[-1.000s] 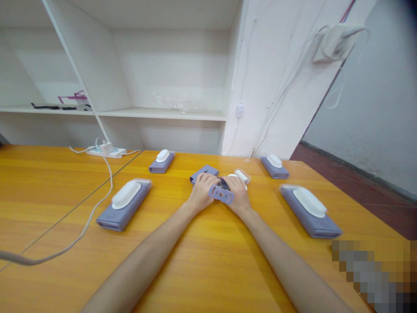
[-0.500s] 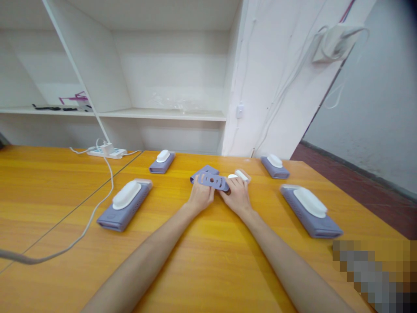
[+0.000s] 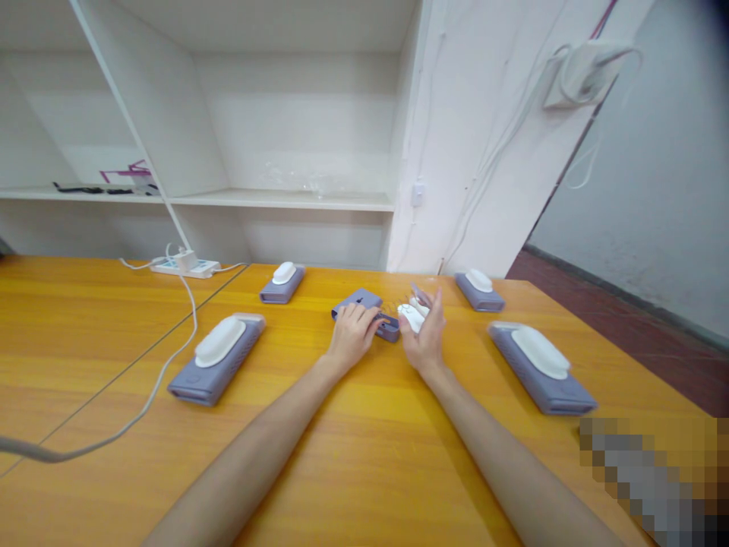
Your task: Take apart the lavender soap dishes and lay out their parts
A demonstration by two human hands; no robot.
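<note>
At the middle of the orange table (image 3: 353, 448) a lavender device body (image 3: 364, 302) lies flat. My left hand (image 3: 351, 334) rests on its near end with the fingers curled over it. My right hand (image 3: 424, 328) is just to the right, raised on its edge with the fingers partly stretched, and a white rounded part (image 3: 411, 314) sits against its palm and fingers. The perforated lavender cover is down on the body under my left fingers.
Several whole lavender devices with white tops lie around: near left (image 3: 218, 357), far left (image 3: 282, 283), far right (image 3: 479, 290), near right (image 3: 541, 366). A white power strip (image 3: 183, 265) with a cable (image 3: 153, 387) sits at the left. White shelves (image 3: 273, 199) stand behind the table.
The perforated lavender cover, held up between both hands, has gone down onto the device body. My right hand has let it go and turned up around the white part.
</note>
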